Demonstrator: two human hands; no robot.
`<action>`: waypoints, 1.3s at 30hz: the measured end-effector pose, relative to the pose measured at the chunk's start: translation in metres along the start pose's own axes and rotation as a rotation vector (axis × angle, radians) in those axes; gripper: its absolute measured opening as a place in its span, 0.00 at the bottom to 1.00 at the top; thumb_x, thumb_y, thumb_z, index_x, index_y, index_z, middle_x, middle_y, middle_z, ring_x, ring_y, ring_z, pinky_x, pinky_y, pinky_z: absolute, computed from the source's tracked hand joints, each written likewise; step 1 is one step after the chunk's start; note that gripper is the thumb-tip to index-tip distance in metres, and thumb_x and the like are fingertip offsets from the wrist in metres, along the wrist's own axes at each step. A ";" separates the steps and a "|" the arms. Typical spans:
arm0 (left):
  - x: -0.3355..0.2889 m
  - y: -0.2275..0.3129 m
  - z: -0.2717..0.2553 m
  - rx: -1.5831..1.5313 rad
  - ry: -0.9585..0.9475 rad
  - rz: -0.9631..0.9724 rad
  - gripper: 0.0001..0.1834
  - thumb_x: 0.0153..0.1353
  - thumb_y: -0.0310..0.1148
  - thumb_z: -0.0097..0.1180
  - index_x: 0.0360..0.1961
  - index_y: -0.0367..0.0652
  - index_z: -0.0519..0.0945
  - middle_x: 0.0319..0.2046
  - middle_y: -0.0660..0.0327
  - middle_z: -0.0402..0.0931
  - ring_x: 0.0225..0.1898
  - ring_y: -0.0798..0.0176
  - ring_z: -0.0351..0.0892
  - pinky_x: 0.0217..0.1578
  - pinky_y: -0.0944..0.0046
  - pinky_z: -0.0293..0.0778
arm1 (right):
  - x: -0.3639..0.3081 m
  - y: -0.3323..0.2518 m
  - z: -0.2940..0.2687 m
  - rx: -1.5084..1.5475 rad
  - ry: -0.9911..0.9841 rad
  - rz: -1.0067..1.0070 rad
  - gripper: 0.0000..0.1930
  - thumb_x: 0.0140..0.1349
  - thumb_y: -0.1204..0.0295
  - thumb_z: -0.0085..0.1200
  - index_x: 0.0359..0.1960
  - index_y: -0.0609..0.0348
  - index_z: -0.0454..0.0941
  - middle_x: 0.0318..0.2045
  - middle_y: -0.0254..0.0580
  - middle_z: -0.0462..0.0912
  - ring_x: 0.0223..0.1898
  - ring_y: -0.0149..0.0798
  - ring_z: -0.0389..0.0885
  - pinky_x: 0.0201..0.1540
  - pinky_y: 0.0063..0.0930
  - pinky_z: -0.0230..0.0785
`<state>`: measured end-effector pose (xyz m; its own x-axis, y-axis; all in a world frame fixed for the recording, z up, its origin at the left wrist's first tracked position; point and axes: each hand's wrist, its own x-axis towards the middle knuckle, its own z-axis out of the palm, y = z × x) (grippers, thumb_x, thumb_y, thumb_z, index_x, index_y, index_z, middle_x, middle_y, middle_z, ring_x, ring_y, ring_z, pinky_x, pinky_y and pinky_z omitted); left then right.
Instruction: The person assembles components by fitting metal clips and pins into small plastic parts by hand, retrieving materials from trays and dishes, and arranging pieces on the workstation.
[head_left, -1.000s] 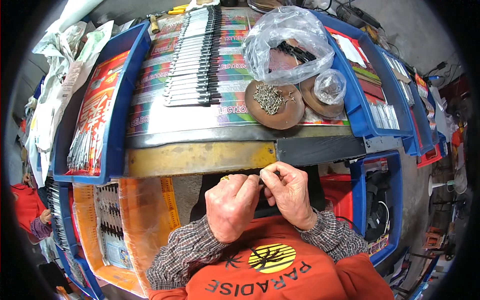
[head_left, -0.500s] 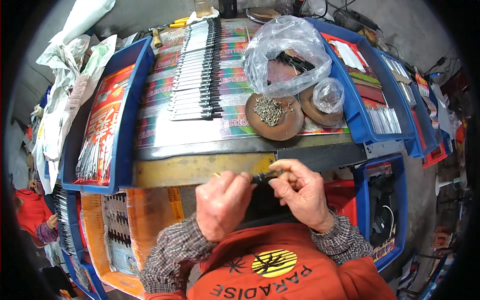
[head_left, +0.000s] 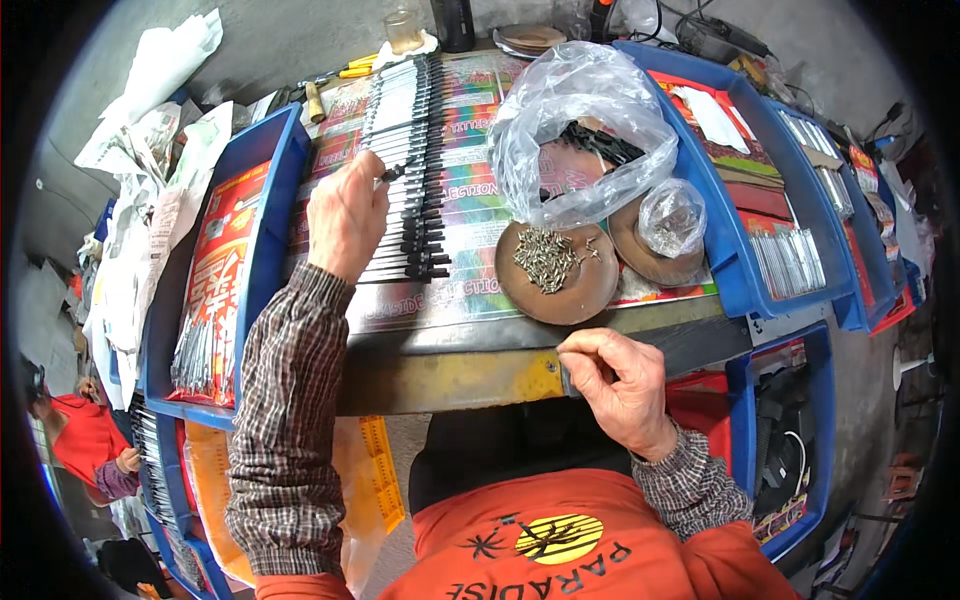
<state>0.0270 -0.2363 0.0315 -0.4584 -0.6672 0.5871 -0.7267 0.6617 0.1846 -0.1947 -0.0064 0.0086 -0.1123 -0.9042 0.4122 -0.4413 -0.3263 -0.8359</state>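
Left of the brown dish (head_left: 568, 306), the left hand (head_left: 347, 220) has fingers clamped on a black part (head_left: 397, 173) — lettered sheeting (head_left: 470, 205) beneath. The right hand (head_left: 622, 392) curls before the dish — fingers' contact unclear.

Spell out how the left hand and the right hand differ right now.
The left hand reaches over the row of metal rods; the right hand is nearer the body, by the bench's front edge.
The left hand grips a dark piece; the right hand's fingers are curled, and whether they hold anything is unclear.
Both are bare, with checked sleeves at the wrists.
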 end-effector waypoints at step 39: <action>0.073 -0.057 0.084 0.175 -0.010 0.055 0.11 0.55 0.23 0.53 0.39 0.46 0.81 0.35 0.56 0.78 0.42 0.50 0.78 0.44 0.54 0.73 | 0.001 0.005 0.003 -0.143 -0.038 -0.205 0.06 0.50 0.80 0.62 0.30 0.62 0.78 0.21 0.40 0.79 0.18 0.39 0.75 0.23 0.30 0.66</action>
<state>-0.0084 -0.3517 -0.0022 -0.5046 -0.6353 0.5846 -0.7776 0.6286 0.0119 -0.1949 -0.0093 0.0033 0.0252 -0.8339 0.5514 -0.5727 -0.4641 -0.6757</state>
